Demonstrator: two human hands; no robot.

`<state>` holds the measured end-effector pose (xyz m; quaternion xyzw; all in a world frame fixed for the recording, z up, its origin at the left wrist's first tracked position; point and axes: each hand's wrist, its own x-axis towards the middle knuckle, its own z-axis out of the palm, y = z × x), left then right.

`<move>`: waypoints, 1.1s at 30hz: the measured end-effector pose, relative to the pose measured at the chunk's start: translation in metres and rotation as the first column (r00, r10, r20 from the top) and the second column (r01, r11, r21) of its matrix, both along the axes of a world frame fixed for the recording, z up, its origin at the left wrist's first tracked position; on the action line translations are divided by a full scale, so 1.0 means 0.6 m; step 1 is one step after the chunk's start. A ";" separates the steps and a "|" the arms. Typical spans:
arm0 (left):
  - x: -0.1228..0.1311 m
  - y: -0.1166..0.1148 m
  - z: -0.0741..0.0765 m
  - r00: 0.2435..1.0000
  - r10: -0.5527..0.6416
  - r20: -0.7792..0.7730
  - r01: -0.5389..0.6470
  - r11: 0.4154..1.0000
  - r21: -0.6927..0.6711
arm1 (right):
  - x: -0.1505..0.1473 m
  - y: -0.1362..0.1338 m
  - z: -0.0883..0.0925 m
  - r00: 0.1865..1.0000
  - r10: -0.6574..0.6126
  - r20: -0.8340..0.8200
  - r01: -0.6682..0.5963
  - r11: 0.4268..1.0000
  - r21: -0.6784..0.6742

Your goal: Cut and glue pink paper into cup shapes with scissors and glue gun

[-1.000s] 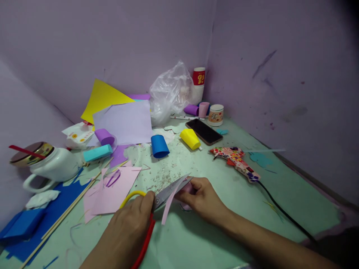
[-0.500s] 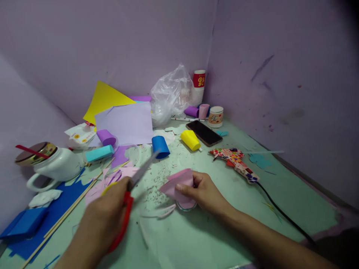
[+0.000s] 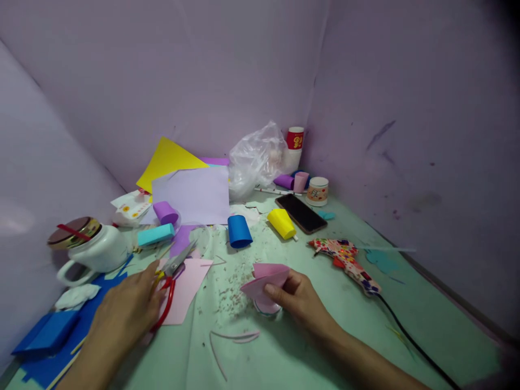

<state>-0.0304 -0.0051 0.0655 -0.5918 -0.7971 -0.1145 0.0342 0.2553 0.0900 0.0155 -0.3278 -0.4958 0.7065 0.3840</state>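
Fingers [image 3: 274, 295] of R hand [image 3: 305, 307]: closed, thin pink curved paper-like piece [image 3: 266, 277] pinched at R side, over pale green worktop [image 3: 292, 368]. L hand [image 3: 124, 309]: red-and-yellow-handled metal scissors [image 3: 174, 265] touched at handles; grip can't be told. Pink pc. prob. light, flexible, easily creased; edge hold advised.

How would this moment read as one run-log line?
left hand: touching red-and-yellow scissors | right hand: holding curled pink sheet | on table: flat pink sheets, floral glue gun, black smartphone
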 end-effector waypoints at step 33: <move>0.214 0.016 -0.027 0.419 -0.533 0.735 0.535 0.799 0.275 | 0.010 -0.049 0.039 0.969 0.048 0.242 -0.185 0.791 0.584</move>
